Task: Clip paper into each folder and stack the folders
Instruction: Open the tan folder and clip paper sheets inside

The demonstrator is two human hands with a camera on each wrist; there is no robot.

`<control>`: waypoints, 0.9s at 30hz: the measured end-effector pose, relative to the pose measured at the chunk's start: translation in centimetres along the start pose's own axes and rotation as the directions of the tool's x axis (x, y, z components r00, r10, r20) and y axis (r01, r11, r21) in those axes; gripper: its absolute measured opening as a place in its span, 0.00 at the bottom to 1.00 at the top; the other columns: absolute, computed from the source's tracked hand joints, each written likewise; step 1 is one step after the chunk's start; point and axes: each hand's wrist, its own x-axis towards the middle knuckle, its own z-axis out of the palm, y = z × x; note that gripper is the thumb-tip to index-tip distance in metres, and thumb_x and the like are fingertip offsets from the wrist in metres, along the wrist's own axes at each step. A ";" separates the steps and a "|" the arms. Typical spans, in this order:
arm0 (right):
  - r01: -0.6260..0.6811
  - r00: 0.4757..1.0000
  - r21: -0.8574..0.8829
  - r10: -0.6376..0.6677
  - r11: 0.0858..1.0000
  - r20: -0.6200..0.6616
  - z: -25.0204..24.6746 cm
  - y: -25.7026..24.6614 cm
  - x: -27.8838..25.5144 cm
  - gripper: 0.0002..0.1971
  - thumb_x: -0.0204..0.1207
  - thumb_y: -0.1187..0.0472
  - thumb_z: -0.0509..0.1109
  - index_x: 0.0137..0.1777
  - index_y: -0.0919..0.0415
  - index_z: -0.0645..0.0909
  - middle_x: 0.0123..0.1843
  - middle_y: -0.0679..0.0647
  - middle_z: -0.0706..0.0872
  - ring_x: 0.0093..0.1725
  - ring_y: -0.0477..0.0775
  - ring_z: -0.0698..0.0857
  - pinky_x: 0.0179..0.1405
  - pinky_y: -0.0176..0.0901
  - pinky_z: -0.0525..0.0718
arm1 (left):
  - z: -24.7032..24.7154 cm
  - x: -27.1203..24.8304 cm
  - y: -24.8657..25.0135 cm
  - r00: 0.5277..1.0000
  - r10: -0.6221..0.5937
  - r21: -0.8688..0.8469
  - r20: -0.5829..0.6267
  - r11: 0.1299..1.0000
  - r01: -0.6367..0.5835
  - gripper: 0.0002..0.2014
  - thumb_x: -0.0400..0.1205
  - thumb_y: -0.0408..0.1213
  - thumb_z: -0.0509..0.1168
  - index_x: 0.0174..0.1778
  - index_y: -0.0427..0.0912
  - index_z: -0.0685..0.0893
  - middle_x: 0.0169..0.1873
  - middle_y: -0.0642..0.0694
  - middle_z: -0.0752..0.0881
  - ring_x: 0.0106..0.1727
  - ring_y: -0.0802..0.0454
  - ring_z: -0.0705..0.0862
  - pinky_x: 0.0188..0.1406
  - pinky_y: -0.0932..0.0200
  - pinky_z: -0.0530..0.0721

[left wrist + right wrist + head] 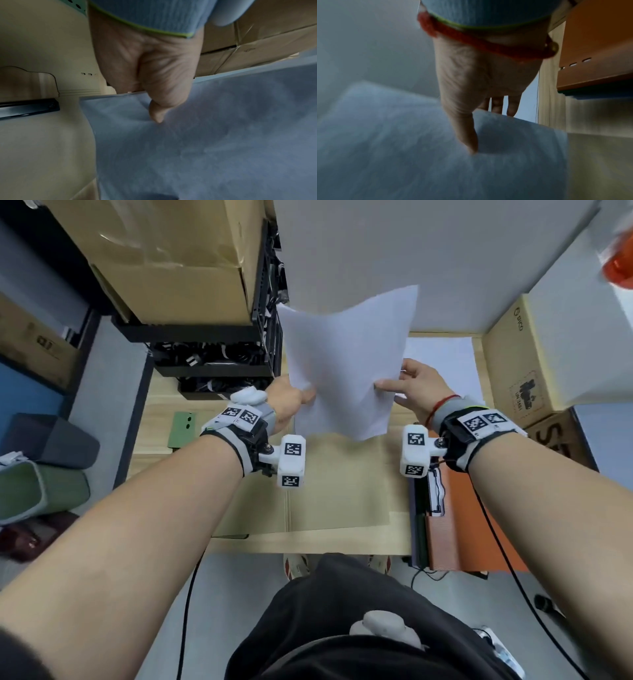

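A white sheet of paper [346,361] hangs bowed in the air above the desk. My left hand [291,400] pinches its left edge, thumb [158,113] on top, fingers hidden beneath. My right hand [411,388] pinches the right edge, thumb [469,136] on top, fingers [496,105] under the sheet. Below lies an open beige folder [329,491] flat on the desk, its black clip bar [29,106] showing in the left wrist view. At the right sits a stack of folders with an orange folder [459,529] on top and a metal clip [435,491].
More white paper [445,364] lies at the back of the desk. A black rack [219,361] under cardboard boxes [171,261] stands at the left. Another cardboard box [524,354] is at the right. A green case [181,429] lies on the desk's left part.
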 end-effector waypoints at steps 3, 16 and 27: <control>0.041 0.999 0.028 -0.040 0.999 -0.028 -0.9 0.8 0.2 0.20 0.62 0.69 0.83 0.55 0.58 0.88 0.56 0.54 0.92 0.58 0.54 0.89 0.67 0.54 0.83 | 0.5 0.0 0.1 0.999 0.017 0.019 -0.039 1.000 -0.017 0.17 0.82 0.28 0.68 0.67 0.34 0.81 0.61 0.41 0.87 0.62 0.45 0.85 0.70 0.50 0.79; -0.041 0.999 -0.115 0.040 0.993 -0.011 -1.1 2.9 0.4 0.15 0.65 0.68 0.83 0.51 0.57 0.88 0.56 0.55 0.91 0.58 0.56 0.89 0.65 0.54 0.85 | 1.9 1.7 -1.1 0.983 -0.022 0.211 -0.184 0.976 0.061 0.26 0.72 0.35 0.77 0.67 0.40 0.82 0.60 0.45 0.87 0.60 0.46 0.85 0.67 0.46 0.81; -0.068 0.997 -0.163 0.061 0.984 -0.047 -0.6 3.2 0.8 0.18 0.67 0.60 0.82 0.57 0.57 0.87 0.56 0.55 0.90 0.57 0.58 0.89 0.62 0.62 0.85 | 1.8 1.7 -1.4 0.977 0.036 0.263 -0.208 0.965 0.021 0.19 0.76 0.33 0.73 0.64 0.40 0.83 0.59 0.44 0.88 0.58 0.45 0.86 0.64 0.48 0.82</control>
